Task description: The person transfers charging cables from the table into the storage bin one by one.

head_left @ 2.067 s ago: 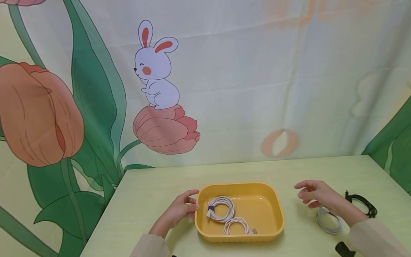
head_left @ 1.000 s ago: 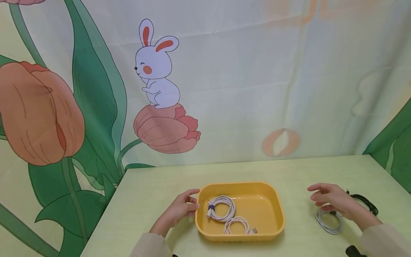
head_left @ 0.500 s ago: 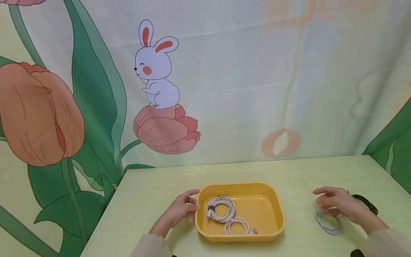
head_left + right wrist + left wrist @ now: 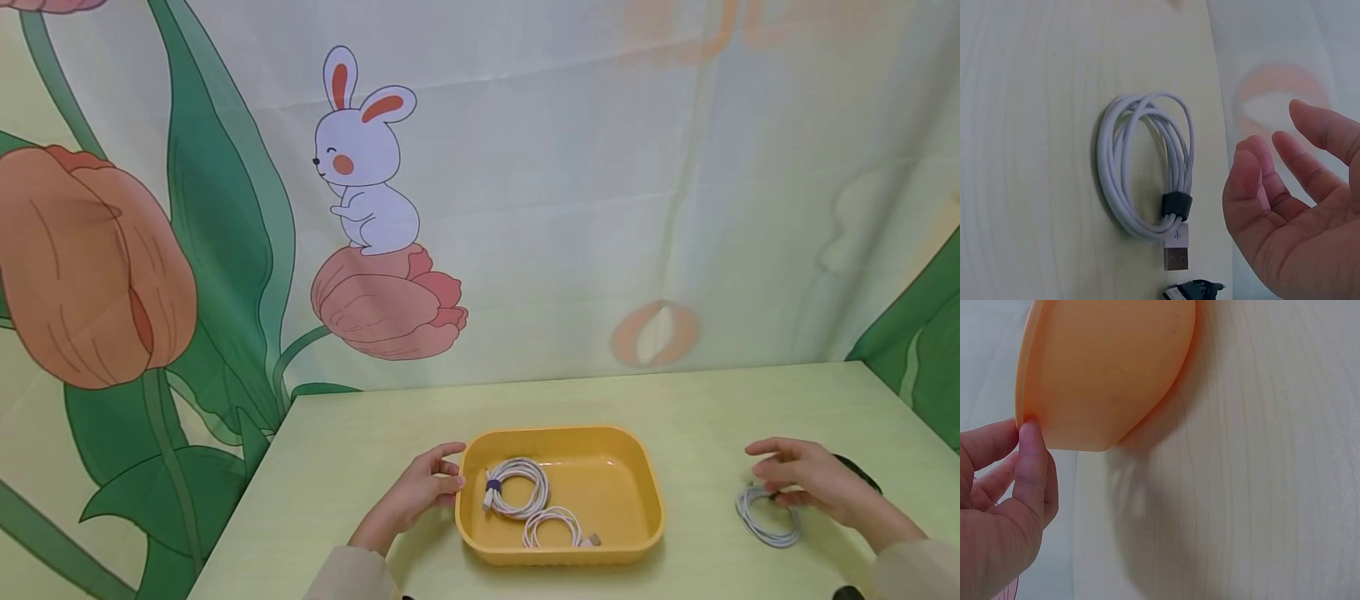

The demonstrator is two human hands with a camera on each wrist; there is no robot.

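Observation:
My left hand (image 4: 414, 493) pinches the left rim of a yellow plastic tray (image 4: 558, 557); in the left wrist view the thumb and a finger meet at the rim of its wall (image 4: 1104, 369). Inside the tray lie a larger white coiled cable (image 4: 540, 492) with a dark blue strap and a smaller white coiled cable (image 4: 576, 525). My right hand (image 4: 817, 479) hovers with loosely bent fingers, holding nothing. Nearest to it on the table is a light grey coiled USB cable (image 4: 1108, 150) with a black strap (image 4: 1177, 206).
Partly hidden behind the right hand is a black cable (image 4: 858, 471); its plug end (image 4: 1194, 290) shows in the right wrist view. A printed cloth (image 4: 540, 208) hangs behind the pale wooden table (image 4: 337, 467). A dark object (image 4: 847, 592) shows by the right sleeve.
My right hand has moved from beside the tray to the right, over towards the grey and black cables. The left hand and the tray have stayed in place.

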